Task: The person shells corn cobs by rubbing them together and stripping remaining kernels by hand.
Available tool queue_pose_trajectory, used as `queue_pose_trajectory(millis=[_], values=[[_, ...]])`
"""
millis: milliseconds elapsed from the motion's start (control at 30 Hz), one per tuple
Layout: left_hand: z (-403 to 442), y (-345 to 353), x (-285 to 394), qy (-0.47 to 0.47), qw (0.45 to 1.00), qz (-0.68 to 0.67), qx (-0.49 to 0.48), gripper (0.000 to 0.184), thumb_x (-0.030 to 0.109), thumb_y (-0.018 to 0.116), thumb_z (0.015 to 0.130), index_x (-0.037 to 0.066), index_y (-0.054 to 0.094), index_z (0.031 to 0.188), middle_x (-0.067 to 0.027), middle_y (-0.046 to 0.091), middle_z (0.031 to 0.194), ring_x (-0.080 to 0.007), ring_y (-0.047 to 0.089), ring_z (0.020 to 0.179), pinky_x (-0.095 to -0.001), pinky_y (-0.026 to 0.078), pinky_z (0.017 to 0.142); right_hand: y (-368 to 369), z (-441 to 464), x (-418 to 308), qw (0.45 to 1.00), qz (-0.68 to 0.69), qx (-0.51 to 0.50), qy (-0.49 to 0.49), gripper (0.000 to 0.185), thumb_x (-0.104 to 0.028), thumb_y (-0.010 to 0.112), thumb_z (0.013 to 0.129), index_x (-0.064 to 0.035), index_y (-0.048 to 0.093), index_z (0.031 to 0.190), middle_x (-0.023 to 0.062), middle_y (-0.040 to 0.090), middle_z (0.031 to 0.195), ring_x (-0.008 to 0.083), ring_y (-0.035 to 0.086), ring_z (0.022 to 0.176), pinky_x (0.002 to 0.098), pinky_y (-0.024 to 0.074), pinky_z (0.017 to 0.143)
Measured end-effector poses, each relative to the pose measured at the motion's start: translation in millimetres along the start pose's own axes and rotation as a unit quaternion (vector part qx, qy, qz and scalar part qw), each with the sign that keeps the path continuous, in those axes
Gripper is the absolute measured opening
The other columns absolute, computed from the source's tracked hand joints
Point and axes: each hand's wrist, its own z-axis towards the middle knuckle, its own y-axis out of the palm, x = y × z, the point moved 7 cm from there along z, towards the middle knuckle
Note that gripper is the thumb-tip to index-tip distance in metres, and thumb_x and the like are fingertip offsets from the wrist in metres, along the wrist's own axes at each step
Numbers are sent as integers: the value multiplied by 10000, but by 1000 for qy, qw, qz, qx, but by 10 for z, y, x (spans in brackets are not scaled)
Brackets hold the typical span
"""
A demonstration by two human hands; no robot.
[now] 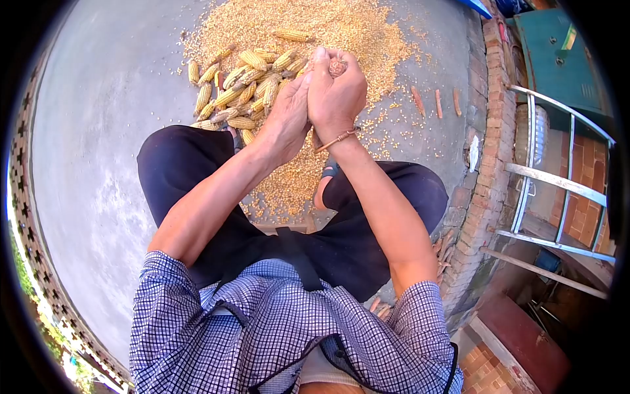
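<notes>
My right hand (336, 92) is wrapped round a corn cob (338, 67), whose reddish end shows between thumb and fingers. Pressed against it on the left is my left hand (289, 118), its fingers closed and mostly hidden; whether it also grips the cob is hard to see. Both hands are above a spread of loose yellow kernels (354, 29) on the grey floor. Close by on the left lies a pile of whole yellow corn cobs (246, 85).
Bare reddish cobs (438, 104) lie on the floor to the right. Beyond them are a low brick edge (489, 151), a metal ladder (558, 180) and a green cabinet (558, 59). My bent knees flank the kernels.
</notes>
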Motion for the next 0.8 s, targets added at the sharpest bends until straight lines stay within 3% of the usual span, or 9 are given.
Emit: queue_pose_trajectory(millis=[133,300,333,433,467,567,600,700,800], values=[[217,62,-40,1,999,-43,-12,282,243,479,1024,29,542,1197,-57,609,1087,-112,602,977,-280,517,855,-23,259,130,998,46,-24,-34,361,-366,674,868,-10,672,926,159,697,767,290,687,718,386,513,674],[162,-95,213,17,1000,-23,-9,243,223,488,1019,31,564,1147,-34,620,1014,-85,610,909,-264,536,781,133,171,-37,943,287,-168,26,381,-367,652,888,13,685,900,152,698,786,241,681,715,355,508,674],[159,-127,189,22,1000,-9,3,248,219,491,1018,27,562,1158,-42,623,1027,-103,614,921,-270,534,799,133,122,-16,944,267,-189,45,409,-370,641,899,30,675,973,163,702,847,247,685,801,357,506,727],[201,-133,127,16,1000,-5,11,258,214,486,1021,18,557,1171,-59,623,1061,-122,617,939,-280,534,816,125,59,-73,986,135,-97,-29,417,-359,640,900,33,656,1040,184,695,901,281,677,874,371,497,780],[172,-109,84,-2,999,-36,6,282,230,478,1025,11,547,1188,-71,622,1084,-128,618,953,-284,533,823,136,10,-67,983,121,-138,-2,422,-349,641,900,24,637,1097,216,683,939,318,665,932,393,489,827],[91,-90,90,0,998,-26,64,296,243,476,1026,7,540,1192,-75,621,1079,-126,618,955,-282,533,826,137,-35,-30,997,49,-62,-20,406,-348,643,896,12,641,1085,214,685,895,328,677,876,402,506,782],[77,-53,105,4,998,21,63,308,255,465,1030,6,535,1197,-70,620,1075,-123,618,954,-277,532,828,102,-46,-23,996,80,-28,-9,380,-340,643,895,3,643,1059,193,688,838,323,684,791,412,513,708],[87,-57,40,1,1000,6,14,303,257,452,1035,15,539,1195,-73,623,1077,-123,619,954,-272,534,820,31,-19,15,998,37,34,-43,362,-342,643,893,-5,644,1027,170,686,789,320,678,721,410,510,652],[177,-101,7,-22,1000,-19,-7,300,269,441,1039,40,546,1201,-59,620,1088,-116,607,969,-284,521,835,82,65,109,999,43,-5,-25,357,-355,651,884,-7,654,960,187,678,780,323,671,712,403,502,648]])
